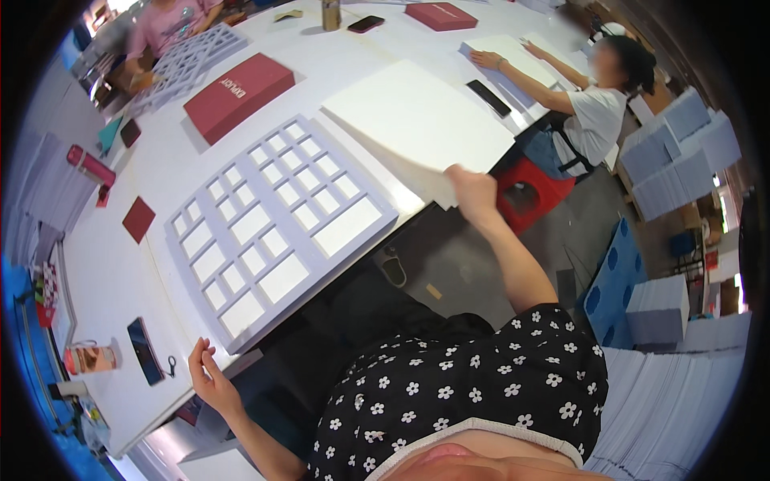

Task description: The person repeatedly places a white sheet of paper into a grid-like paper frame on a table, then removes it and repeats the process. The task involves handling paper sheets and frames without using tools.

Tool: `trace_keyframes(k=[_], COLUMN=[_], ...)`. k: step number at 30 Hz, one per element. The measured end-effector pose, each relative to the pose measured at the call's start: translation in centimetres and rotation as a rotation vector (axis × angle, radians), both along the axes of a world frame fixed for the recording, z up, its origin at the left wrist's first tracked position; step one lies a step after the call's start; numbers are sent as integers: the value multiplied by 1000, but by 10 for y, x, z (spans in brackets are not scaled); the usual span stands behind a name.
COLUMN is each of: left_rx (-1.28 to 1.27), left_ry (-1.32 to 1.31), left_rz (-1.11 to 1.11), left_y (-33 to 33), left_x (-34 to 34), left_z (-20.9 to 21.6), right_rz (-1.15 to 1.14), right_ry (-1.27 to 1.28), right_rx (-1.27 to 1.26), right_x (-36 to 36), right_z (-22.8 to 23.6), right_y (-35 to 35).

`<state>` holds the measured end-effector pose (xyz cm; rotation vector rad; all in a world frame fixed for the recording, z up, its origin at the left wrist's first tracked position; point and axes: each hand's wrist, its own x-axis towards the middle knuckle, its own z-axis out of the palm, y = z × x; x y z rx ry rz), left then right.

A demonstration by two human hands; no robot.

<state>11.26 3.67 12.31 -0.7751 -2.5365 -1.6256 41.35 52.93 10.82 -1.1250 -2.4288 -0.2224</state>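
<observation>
My right hand [473, 195] pinches the near edge of a large white sheet [425, 116]. The sheet lies partly lifted over the table to the right of the grey grid tray [277, 218]. That tray has several rectangular compartments with white showing inside them, and it lies flat along the table's near edge. By its lower left corner my left hand [213, 378] hovers at the table edge, fingers loosely curled and apart, with nothing in them.
On the white table [120, 280] are a dark red box [239, 96], a dark phone [145, 351], a pink bottle [91, 166] and another red box [441, 16]. Two people work across the table and to the right. A red stool [533, 195] stands at right.
</observation>
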Motion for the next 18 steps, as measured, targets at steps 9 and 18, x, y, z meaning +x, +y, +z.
trace_keyframes(k=[9,18], left_rx=[64,53], left_ry=[-76,-98], left_rz=[29,-17], left_y=[0,6], left_x=[13,14], left_z=[-2,2], right_rz=[220,-51], right_ry=[37,269], right_rx=[76,285], right_x=[56,78], right_z=[-3,1], right_y=[-17,-39])
